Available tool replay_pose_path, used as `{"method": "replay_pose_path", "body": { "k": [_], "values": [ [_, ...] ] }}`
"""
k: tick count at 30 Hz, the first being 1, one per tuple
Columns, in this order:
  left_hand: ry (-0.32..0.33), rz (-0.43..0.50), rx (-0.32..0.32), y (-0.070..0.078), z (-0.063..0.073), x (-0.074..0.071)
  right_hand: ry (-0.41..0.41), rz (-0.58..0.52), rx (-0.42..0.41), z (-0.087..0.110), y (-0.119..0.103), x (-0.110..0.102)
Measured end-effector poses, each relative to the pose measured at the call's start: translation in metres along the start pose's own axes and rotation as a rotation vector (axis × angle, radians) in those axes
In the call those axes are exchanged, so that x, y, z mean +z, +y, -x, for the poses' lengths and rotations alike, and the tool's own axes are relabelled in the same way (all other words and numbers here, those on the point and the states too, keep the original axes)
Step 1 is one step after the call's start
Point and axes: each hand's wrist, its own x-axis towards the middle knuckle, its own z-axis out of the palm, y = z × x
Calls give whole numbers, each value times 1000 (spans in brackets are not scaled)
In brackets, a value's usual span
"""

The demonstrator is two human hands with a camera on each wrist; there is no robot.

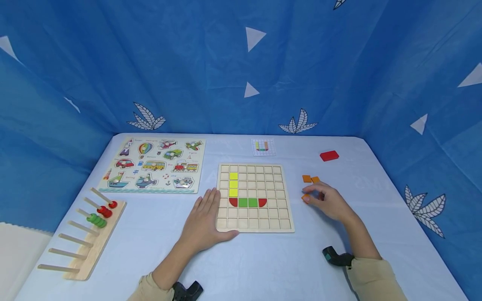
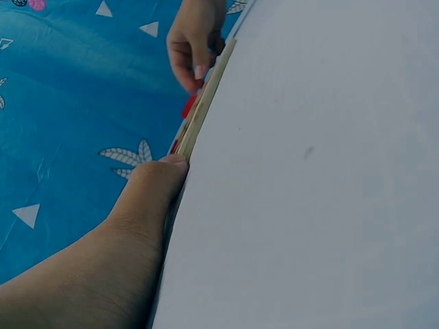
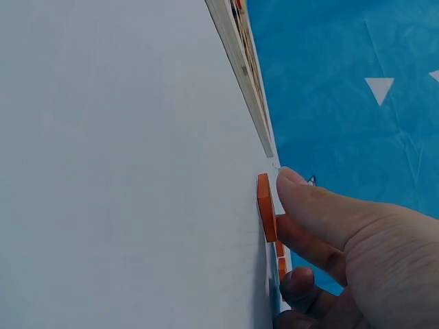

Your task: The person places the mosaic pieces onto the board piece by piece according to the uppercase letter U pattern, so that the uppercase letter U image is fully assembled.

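A wooden grid board point(image 1: 263, 225) lies mid-table. It bears a column of yellow square tiles point(image 1: 233, 184), and below them a row of two green tiles point(image 1: 248, 202) between two red rounded tiles point(image 1: 262, 202). My left hand point(image 1: 201, 225) rests against the board's lower left corner, fingers straight along the left side, thumb at the near edge. Right of the board, my right hand point(image 1: 325, 202) pinches an orange tile point(image 3: 265, 209) between thumb and finger, close to the tabletop. Just beyond its fingers lie two more orange tiles point(image 1: 306, 179).
A small pattern card point(image 1: 263, 147) lies behind the board. Red pieces point(image 1: 329, 156) sit at the back right. To the left are a vehicle picture puzzle point(image 1: 152, 165) and a wooden peg stand point(image 1: 99, 238) with red and green beads. Blue curtains point(image 1: 241, 67) enclose the table.
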Motion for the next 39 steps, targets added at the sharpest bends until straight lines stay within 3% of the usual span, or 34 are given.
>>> {"method": "replay_pose_path", "body": {
  "k": [21, 39],
  "values": [
    [-15, 1, -7, 1, 0, -1, -105, -3, -13, 3, 7, -5],
    [-27, 6, -12, 1, 0, -1, -59, -28, 29, 2, 3, -2]
  ]
}}
